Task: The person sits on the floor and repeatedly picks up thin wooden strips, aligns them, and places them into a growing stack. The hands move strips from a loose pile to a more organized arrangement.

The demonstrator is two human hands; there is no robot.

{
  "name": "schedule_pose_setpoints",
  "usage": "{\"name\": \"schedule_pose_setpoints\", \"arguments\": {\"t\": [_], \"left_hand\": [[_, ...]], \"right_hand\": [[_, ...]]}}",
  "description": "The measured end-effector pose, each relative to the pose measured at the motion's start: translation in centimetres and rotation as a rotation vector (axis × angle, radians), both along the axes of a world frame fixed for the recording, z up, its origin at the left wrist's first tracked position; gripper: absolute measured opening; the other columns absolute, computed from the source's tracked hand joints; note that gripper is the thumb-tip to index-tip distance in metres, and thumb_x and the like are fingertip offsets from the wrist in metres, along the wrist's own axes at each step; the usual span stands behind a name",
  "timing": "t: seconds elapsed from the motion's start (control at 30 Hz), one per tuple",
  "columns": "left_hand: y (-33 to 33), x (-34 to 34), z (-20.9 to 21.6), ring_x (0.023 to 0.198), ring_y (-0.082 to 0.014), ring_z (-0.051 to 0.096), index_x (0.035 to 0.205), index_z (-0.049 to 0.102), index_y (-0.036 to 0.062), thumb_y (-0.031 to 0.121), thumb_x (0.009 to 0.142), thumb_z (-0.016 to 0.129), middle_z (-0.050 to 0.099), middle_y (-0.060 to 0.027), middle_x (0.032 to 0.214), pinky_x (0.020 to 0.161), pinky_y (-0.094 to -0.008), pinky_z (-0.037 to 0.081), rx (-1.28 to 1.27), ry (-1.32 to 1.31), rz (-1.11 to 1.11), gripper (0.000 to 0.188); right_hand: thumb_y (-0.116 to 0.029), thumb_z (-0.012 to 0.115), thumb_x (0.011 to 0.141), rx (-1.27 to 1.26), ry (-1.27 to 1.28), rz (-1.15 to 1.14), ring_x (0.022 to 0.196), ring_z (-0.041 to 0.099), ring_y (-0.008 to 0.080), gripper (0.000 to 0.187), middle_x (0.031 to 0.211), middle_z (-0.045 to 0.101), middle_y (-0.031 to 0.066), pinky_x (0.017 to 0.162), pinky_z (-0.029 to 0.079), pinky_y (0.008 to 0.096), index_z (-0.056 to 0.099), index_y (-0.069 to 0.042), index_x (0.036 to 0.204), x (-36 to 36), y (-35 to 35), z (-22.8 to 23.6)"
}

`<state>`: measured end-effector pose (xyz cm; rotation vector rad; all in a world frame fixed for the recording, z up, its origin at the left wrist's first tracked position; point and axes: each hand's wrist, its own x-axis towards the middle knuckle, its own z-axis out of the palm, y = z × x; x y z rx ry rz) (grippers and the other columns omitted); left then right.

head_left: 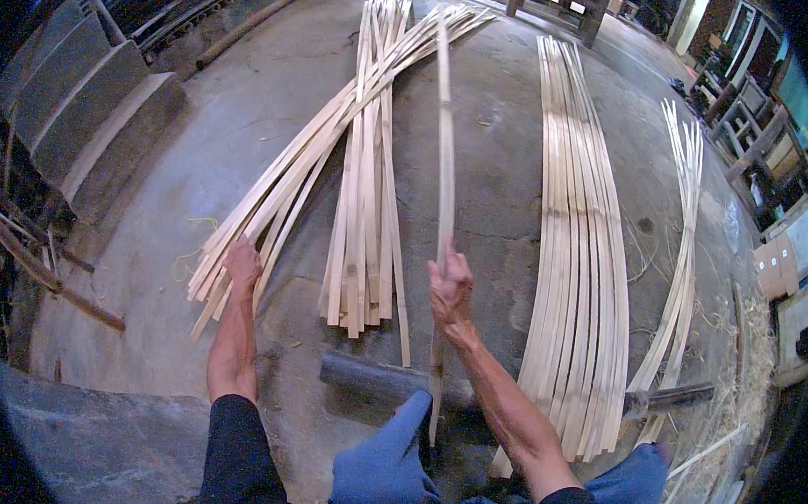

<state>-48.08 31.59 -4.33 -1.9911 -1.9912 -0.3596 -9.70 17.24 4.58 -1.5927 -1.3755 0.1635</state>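
Note:
My right hand [452,282] is closed around a long pale wooden strip [446,143], perhaps split bamboo. The strip runs away from me, and its far part is smeared by motion; its near end passes down beside my knee. My left hand [243,264] is closed at the near end of a slanting pile of similar strips [288,164]. It seems to grip one or more of them, though the fingers partly hide which. That pile crosses over a straighter pile of strips [362,221] at its far end. Between both piles and my right hand lies bare concrete.
A broad row of strips [584,227] lies to the right, its near part over a dark log or pipe [362,376]. Farther right is a thin bundle [686,206] beside shavings [755,389]. Curved grey slabs [105,109] stand at the left.

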Motion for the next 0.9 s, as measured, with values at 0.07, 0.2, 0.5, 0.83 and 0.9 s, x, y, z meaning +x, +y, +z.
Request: {"name": "schedule_pose_setpoints", "arguments": {"t": [0.07, 0.2, 0.5, 0.83, 0.9], "left_hand": [[0.3, 0.8, 0.9, 0.075, -0.0283, 0.056, 0.08, 0.054, 0.0079, 0.014, 0.073, 0.053, 0.055, -0.0107, 0.076, 0.059, -0.0457, 0.042, -0.057, -0.041, 0.106, 0.009], [1.1, 0.5, 1.8, 0.081, -0.0312, 0.058, 0.079, 0.055, 0.0076, 0.018, 0.073, 0.051, 0.059, -0.0153, 0.083, 0.063, -0.0486, 0.041, -0.089, -0.138, 0.137, 0.013], [2.1, 0.9, 4.1, 0.096, -0.03, 0.053, 0.104, 0.058, 0.0078, 0.023, 0.078, 0.047, 0.058, -0.0139, 0.1, 0.079, -0.0439, 0.04, -0.068, -0.439, 0.112, 0.032], [2.4, 4.4, 4.6, 0.096, -0.0302, 0.054, 0.103, 0.059, 0.0099, 0.026, 0.08, 0.048, 0.059, -0.0138, 0.1, 0.08, -0.0404, 0.042, -0.055, -0.302, 0.065, 0.03], [3.4, 4.4, 5.9, 0.095, -0.0302, 0.055, 0.108, 0.058, 0.0132, 0.03, 0.082, 0.048, 0.06, -0.0154, 0.1, 0.082, -0.0394, 0.041, -0.056, -0.564, 0.128, 0.032]], "right_hand": [[-0.007, 0.054, 0.077, -0.092, 0.027, 0.054, 0.076, 0.054, 0.0316, 0.049, 0.087, 0.052, 0.0202, 0.069, 0.045, 0.0379, 0.04, 0.002, 0.124, -1.2, 1.8, -0.9], [-0.013, 0.054, 0.074, -0.267, 0.175, 0.142, 0.08, 0.055, 0.0358, 0.054, 0.087, 0.053, 0.0255, 0.075, 0.044, 0.0404, 0.04, 0.005, 0.122, -2.9, 4.1, -2.9], [-0.015, 0.061, 0.069, -0.22, 0.384, 0.252, 0.084, 0.058, 0.0282, 0.063, 0.092, 0.058, 0.0207, 0.074, 0.046, 0.0352, 0.038, 0.002, 0.125, -3.7, 3.9, -4.2], [-0.017, 0.046, 0.085, -0.398, 0.599, 0.193, 0.054, 0.053, 0.0104, 0.028, 0.065, 0.055, 0.0042, 0.049, 0.044, 0.0253, 0.05, 0.001, 0.106, -6.2, -1.3, -10.1], [-0.019, 0.042, 0.088, -0.247, 0.524, 0.114, 0.05, 0.051, 0.0088, 0.028, 0.065, 0.053, 0.004, 0.043, 0.042, 0.0241, 0.05, 0.001, 0.105, -6.4, -0.5, -9.7]]}}
